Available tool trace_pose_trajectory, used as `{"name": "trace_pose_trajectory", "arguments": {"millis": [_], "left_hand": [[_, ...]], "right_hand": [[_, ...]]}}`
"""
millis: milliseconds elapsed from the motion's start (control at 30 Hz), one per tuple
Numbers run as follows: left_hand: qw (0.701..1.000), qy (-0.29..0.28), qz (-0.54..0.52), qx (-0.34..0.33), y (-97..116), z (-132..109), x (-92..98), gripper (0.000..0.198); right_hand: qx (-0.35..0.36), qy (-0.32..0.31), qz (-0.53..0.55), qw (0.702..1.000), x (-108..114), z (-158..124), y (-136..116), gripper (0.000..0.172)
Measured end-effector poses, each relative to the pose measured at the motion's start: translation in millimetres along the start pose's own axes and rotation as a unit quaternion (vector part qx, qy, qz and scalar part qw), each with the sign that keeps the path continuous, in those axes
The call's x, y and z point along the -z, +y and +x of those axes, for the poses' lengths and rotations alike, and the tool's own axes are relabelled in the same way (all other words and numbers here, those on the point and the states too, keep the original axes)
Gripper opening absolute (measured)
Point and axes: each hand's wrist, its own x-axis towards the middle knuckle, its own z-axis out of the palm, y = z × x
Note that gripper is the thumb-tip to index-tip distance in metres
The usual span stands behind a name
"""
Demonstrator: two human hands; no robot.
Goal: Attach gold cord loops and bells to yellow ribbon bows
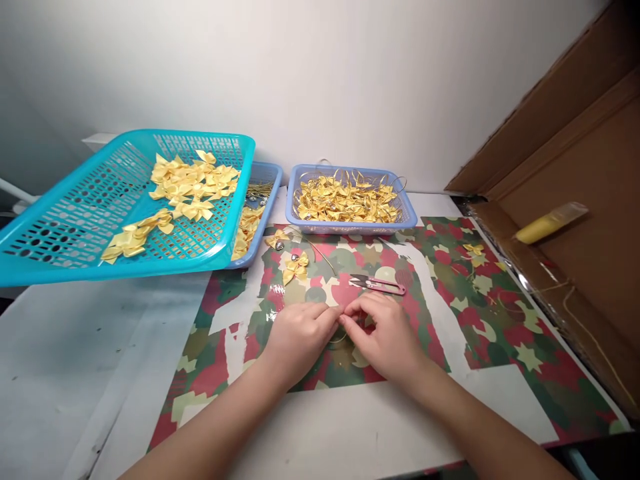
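My left hand (303,337) and my right hand (383,333) meet over the patterned mat, each closed in a pinch with the fingertips almost touching. Below the fingertips curves a thin gold cord (339,340); its ends are hidden by the fingers. Just beyond my right hand lie thread snips (377,284) with pink handles and dark blades. A yellow ribbon bow (296,268) with a small silver bell rests ahead of my left hand. Behind it is a second bow (277,238), also beside a bell. A loose piece of gold cord (324,259) lies to their right.
A turquoise basket (210,257) of yellow bows stands at left, overlapping a blue basket (273,183) with bows and cords. Another blue basket (350,229) holds corded bows at the back. Cardboard (575,153) walls the right side, with a yellow tube (545,227) against it.
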Motion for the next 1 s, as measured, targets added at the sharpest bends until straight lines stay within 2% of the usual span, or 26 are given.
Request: {"name": "trace_pose_trajectory", "arguments": {"millis": [167,333,467,600,700,800,867,1000], "left_hand": [[1.000,-0.008,0.010,-0.005,-1,1,0.2,0.036],[0.999,0.001,-0.040,0.026,-2,-3,-1.1,0.027],[0.994,0.017,-0.079,0.068,-3,-3,0.0,0.016],[0.992,0.012,-0.094,0.079,-3,-4,-0.1,0.010],[0.988,0.006,-0.115,0.103,-3,-3,-0.9,0.007],[0.980,-0.029,-0.143,0.139,-2,-1,-0.8,0.010],[0.975,-0.056,-0.152,0.154,0,1,-1.0,0.010],[0.975,-0.069,-0.153,0.147,1,0,-3.8,0.011]], "right_hand": [[0.026,0.007,0.004,1.000,-2,-2,2,0.017],[0.046,0.041,0.017,0.998,-3,-2,1,0.016],[0.010,0.049,0.072,0.996,3,0,5,0.018],[-0.012,0.069,0.104,0.992,12,3,10,0.019],[0.034,0.102,0.126,0.986,16,2,7,0.017],[0.157,0.100,0.126,0.974,12,-3,-1,0.012],[0.207,0.082,0.099,0.970,7,-6,-5,0.013],[0.184,0.067,0.029,0.980,-4,-7,-3,0.013]]}}
